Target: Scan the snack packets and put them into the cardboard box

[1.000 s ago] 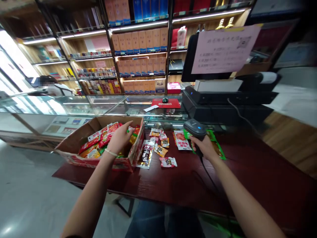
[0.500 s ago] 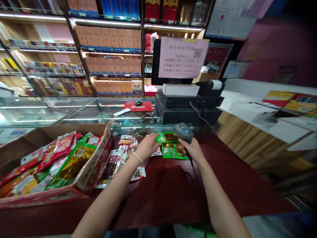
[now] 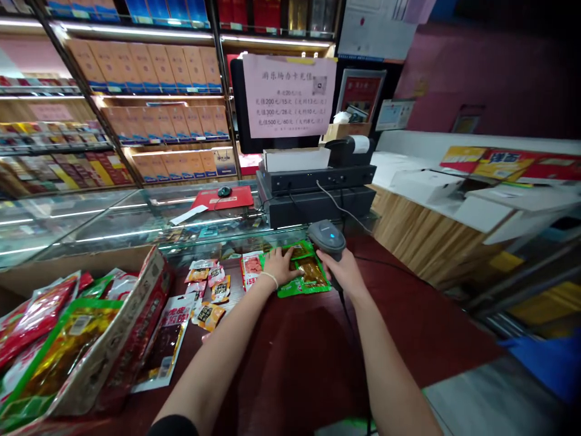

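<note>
My right hand (image 3: 344, 270) grips a grey barcode scanner (image 3: 327, 237), its blue light lit and its cable hanging down. The scanner head is over the right end of some green snack packets (image 3: 313, 272) with brown contents. My left hand (image 3: 280, 266), a pale band at its wrist, lies with fingers spread on the left part of these packets and hides some of them. Just left of that hand is a red-and-white snack packet (image 3: 251, 269). Farther left lie several small snack sachets (image 3: 221, 289) and a larger dark-filled packet (image 3: 170, 336).
An open carton (image 3: 140, 309) of snack packets stands at the left. Behind the dark red tabletop (image 3: 290, 363) are a glass counter and a black cash drawer (image 3: 318, 206). A computer mouse (image 3: 224, 192) rests on a red mat. The scanner cable trails down the table.
The view has turned right. My left hand has gone from holding the upper green packet's left edge to lying spread over the packets. My right hand still holds the barcode scanner.
</note>
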`<state>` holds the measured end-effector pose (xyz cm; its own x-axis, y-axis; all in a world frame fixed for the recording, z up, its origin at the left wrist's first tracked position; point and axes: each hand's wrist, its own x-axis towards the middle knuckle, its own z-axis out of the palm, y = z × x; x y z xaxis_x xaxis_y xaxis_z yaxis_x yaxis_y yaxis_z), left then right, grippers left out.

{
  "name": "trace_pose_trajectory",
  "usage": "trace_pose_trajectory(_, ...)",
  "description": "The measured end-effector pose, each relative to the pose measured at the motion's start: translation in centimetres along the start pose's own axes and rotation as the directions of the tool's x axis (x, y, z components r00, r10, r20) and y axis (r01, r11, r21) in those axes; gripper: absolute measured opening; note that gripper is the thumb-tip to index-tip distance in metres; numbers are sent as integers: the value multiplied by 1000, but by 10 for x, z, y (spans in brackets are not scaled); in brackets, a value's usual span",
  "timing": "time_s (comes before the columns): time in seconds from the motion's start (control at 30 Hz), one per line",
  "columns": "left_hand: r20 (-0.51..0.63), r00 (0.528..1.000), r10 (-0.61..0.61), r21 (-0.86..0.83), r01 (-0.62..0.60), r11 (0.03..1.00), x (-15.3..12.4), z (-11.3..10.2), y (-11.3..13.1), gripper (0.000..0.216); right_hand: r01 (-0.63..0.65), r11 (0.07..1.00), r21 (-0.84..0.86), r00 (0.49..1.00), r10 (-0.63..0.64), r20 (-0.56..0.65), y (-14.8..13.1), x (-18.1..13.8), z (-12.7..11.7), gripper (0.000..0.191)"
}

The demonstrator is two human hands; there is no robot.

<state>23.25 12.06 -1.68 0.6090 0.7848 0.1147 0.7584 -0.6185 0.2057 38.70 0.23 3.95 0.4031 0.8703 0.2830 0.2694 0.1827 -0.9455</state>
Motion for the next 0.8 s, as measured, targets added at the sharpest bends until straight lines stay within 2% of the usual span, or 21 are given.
trace_pose_trajectory(0.1,-33,997,-71,-5,71,997,-2,-4,7,64,-16,1000,24,1000,17,-6,-2,-1,2,40)
trace_pose_trajectory(0.2,-50,998,-48,-98,43,994,-6,-16,7,32,-27,998,49,999,28,-18,-5,-3,4,41)
trace_pose_trajectory(0.3,-183,975,-126,-301,66,951,-20,-36,-7,30,-17,997,75,999,19,-26,-8,-5,7,43)
trace_pose_trajectory(0.4,-307,910,-280,-508,92,856,-46,-56,-33,36,-23,991,132,1000,22,8,-9,-8,15,41)
trace_pose_trajectory(0.5,-284,884,-372,-665,97,740,-80,-65,-63,36,-59,979,196,996,45,76,-10,-14,28,40)
trace_pose_trajectory(0.6,-167,892,-419,-832,101,546,-113,-58,-91,38,-110,969,219,982,73,174,-13,-23,46,41)
trace_pose_trajectory(0.7,-16,902,-432,-978,76,195,-136,-43,-109,44,-163,967,197,955,104,279,-13,-35,65,40)
trace_pose_trajectory(0.77,46,909,-414,-999,35,-35,-144,-34,-115,46,-179,969,170,939,117,323,-10,-42,76,39)
trace_pose_trajectory(0.8,58,912,-406,-993,9,-120,-146,-32,-117,46,-183,971,155,934,123,335,-7,-45,81,40)
